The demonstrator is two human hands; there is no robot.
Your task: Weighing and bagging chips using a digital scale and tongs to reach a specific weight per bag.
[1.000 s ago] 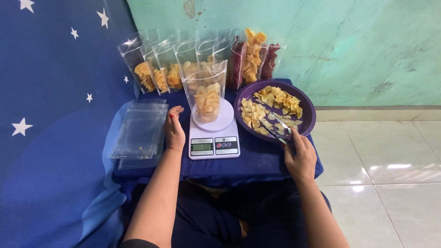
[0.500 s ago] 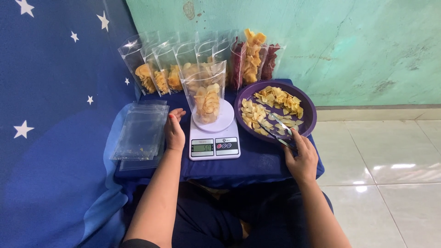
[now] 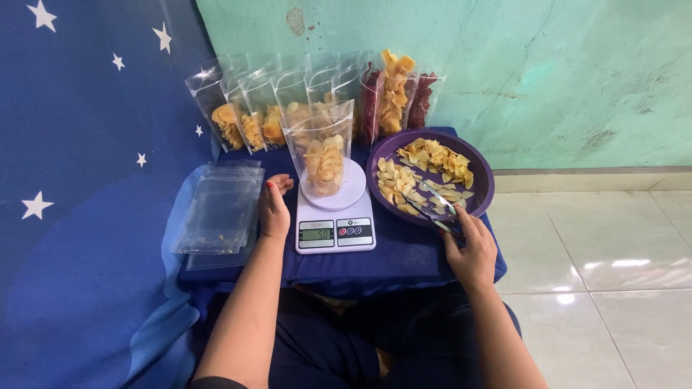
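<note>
1. The left hand (image 3: 274, 209) rests on the blue cloth (image 3: 404, 252) that covers the low table. Its fingers are loosely curled, neither flat nor fisted, and it grips nothing. The fingertips point away from the person, toward the clear pouch on the scale.

2. Just to the right of the left hand stands the white kitchen scale (image 3: 335, 220), with its lit display on the near edge. The hand lies just beside the scale's left edge; whether it touches the scale cannot be told.

3. On the scale's round platform stands an open clear pouch (image 3: 321, 151), upright and partly filled with pale yellow chips.

4. To the left of the left hand lies a flat stack of empty clear bags (image 3: 220, 209), near the hand but apart from it.

5. The right hand (image 3: 472, 252) is closed around the handle end of metal tongs (image 3: 432, 205). The tong arms stand slightly apart, and their tips reach forward and to the left from the hand, into the chips.

6. Those chips fill the purple bowl (image 3: 484, 189), which sits just ahead of the right hand, its near rim under the tongs.

7. Beyond both hands, against the wall, stands a row of filled pouches (image 3: 252, 115) holding yellow and dark red chips.
</note>
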